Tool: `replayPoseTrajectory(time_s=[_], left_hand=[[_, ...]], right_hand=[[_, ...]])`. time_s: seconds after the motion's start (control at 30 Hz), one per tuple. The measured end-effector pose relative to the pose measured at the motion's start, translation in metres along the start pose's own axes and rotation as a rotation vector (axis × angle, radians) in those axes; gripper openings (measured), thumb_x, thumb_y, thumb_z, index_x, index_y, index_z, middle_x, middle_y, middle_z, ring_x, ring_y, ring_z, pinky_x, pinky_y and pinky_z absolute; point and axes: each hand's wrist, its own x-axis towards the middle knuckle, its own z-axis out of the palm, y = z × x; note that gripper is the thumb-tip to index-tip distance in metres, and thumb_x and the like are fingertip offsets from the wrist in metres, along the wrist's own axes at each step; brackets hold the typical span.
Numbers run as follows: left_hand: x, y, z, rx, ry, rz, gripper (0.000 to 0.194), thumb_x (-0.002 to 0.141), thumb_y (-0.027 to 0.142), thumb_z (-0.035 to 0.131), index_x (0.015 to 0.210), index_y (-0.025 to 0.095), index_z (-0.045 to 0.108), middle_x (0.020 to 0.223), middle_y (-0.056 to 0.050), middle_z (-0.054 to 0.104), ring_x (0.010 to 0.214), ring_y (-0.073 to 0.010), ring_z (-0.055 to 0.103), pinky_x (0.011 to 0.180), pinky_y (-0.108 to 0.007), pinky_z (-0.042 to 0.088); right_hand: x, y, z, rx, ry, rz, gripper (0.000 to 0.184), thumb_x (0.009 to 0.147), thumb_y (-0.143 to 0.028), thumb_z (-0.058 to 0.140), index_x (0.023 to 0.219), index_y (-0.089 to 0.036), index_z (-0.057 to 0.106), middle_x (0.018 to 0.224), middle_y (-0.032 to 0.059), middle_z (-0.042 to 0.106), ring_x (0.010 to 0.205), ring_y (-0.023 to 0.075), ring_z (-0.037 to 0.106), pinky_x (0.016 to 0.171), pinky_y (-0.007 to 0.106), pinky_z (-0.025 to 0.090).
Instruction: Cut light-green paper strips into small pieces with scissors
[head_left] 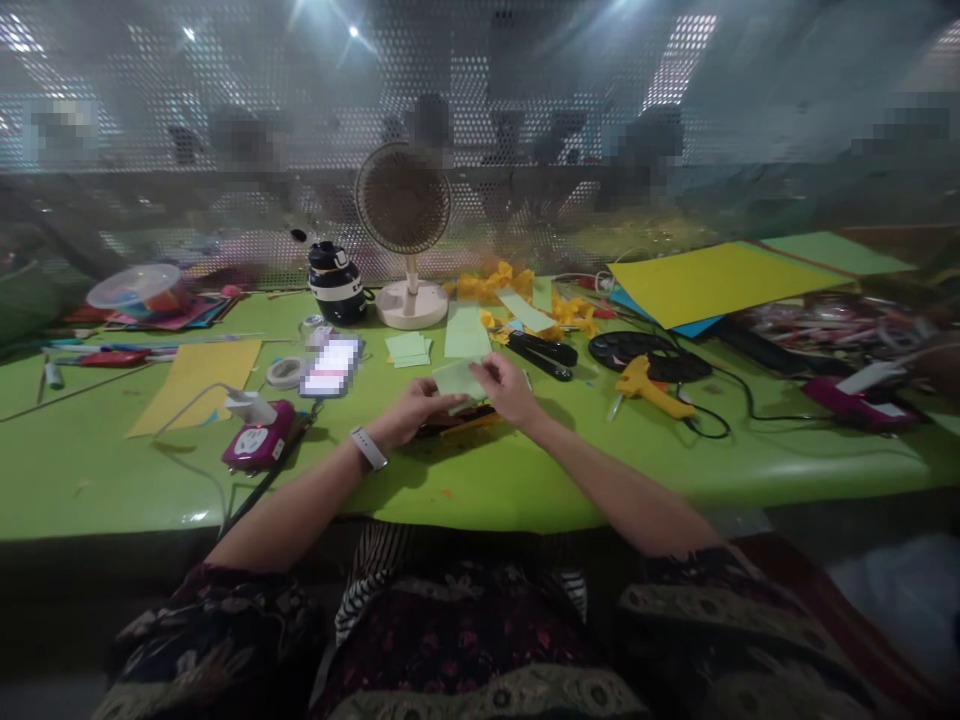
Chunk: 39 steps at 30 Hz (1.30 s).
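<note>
A small light green piece of paper (454,378) is held up over the table, between my two hands. My left hand (412,410) grips its lower left side, with the thumb stretched along the near edge. At the upper right of the paper, my right hand (508,388) pinches it between thumb and fingers. Under my hands lies a dark and orange-yellow object (472,425), mostly hidden, so its kind cannot be told. Just beyond are a larger light green sheet (466,332) and a small stack of light green papers (409,349). A black stapler (544,354) lies beyond my right hand.
A yellow glue gun (645,390) and black round tray (649,355) lie right, with trailing cable. Left are a phone (331,367), tape roll (286,373) and purple power adapter (259,436). A fan (411,306), black bottle (337,285) and yellow crafted pieces (491,283) stand behind.
</note>
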Motion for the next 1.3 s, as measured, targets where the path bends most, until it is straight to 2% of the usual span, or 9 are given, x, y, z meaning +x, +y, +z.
replayPoseTrajectory(time_s=[0.13,0.37,0.47,0.53,0.6,0.73,0.9,1.17,1.3], left_hand=[[-0.001,-0.001,-0.001,0.062,-0.019,-0.044,0.044,0.056,0.026,0.098,0.09,0.011,0.075,0.084,-0.01,0.078,0.073,-0.0175,0.074,0.071,-0.028,0.06],[-0.002,0.004,-0.002,0.13,-0.071,0.011,0.038,0.061,0.025,0.095,0.09,0.012,0.075,0.085,-0.01,0.078,0.071,-0.0187,0.072,0.072,-0.031,0.06],[-0.001,0.006,-0.005,0.127,-0.078,0.028,0.04,0.061,0.023,0.095,0.095,0.011,0.075,0.088,-0.011,0.079,0.076,-0.0202,0.074,0.078,-0.033,0.06],[0.0,0.007,-0.007,0.119,-0.087,0.041,0.04,0.062,0.023,0.094,0.095,0.011,0.076,0.088,-0.011,0.079,0.076,-0.0203,0.074,0.079,-0.033,0.059],[0.002,0.008,-0.01,0.117,-0.092,0.045,0.039,0.061,0.023,0.094,0.093,0.011,0.076,0.086,-0.011,0.079,0.074,-0.0192,0.074,0.076,-0.031,0.059],[0.004,0.011,-0.015,0.138,-0.079,0.032,0.038,0.061,0.021,0.094,0.093,0.012,0.075,0.086,-0.009,0.079,0.073,-0.0182,0.073,0.075,-0.03,0.06],[0.004,0.014,-0.017,0.183,-0.083,0.013,0.04,0.061,0.019,0.094,0.095,0.011,0.075,0.087,-0.012,0.079,0.075,-0.0195,0.075,0.077,-0.033,0.06],[0.007,0.019,-0.024,0.155,-0.071,0.03,0.041,0.064,0.02,0.094,0.096,0.008,0.072,0.086,-0.013,0.079,0.073,-0.0187,0.075,0.075,-0.031,0.062],[0.006,0.023,-0.028,0.187,-0.016,0.0,0.046,0.061,0.02,0.095,0.096,0.007,0.069,0.088,-0.014,0.079,0.077,-0.0194,0.076,0.08,-0.034,0.062]], right_hand=[[-0.002,-0.003,0.001,-0.018,-0.007,-0.025,0.051,0.087,-0.073,0.053,0.074,-0.025,0.044,0.066,-0.0031,0.045,0.065,0.0159,0.045,0.064,0.031,0.038],[-0.002,-0.004,0.001,0.051,0.042,0.037,0.053,0.082,-0.075,0.059,0.072,-0.024,0.045,0.064,-0.0037,0.046,0.062,0.014,0.045,0.059,0.029,0.04],[0.002,-0.003,-0.003,0.174,-0.113,0.167,0.055,0.073,-0.075,0.069,0.07,-0.023,0.05,0.063,-0.0037,0.052,0.057,0.0128,0.05,0.053,0.027,0.043],[0.004,-0.004,-0.006,0.216,-0.277,0.257,0.053,0.067,-0.069,0.079,0.071,-0.021,0.056,0.061,-0.0029,0.058,0.053,0.0123,0.052,0.048,0.026,0.043],[0.005,-0.005,-0.008,0.218,-0.375,0.296,0.05,0.063,-0.062,0.085,0.072,-0.019,0.061,0.057,-0.0027,0.059,0.048,0.0112,0.051,0.045,0.025,0.041],[0.007,-0.006,-0.012,0.237,-0.423,0.317,0.043,0.065,-0.053,0.088,0.071,-0.017,0.064,0.057,-0.0021,0.063,0.046,0.0094,0.052,0.044,0.023,0.041],[0.009,-0.006,-0.016,0.266,-0.5,0.371,0.042,0.061,-0.047,0.093,0.07,-0.016,0.066,0.061,0.0004,0.069,0.047,0.0101,0.058,0.044,0.022,0.045],[0.017,-0.006,-0.035,0.251,-0.5,0.349,0.035,0.072,-0.039,0.089,0.066,-0.016,0.064,0.06,0.0007,0.069,0.048,0.0091,0.06,0.047,0.021,0.049],[0.021,-0.009,-0.044,0.259,-0.459,0.384,0.038,0.077,-0.045,0.086,0.069,-0.014,0.065,0.061,0.001,0.069,0.047,0.0074,0.061,0.048,0.019,0.049]])
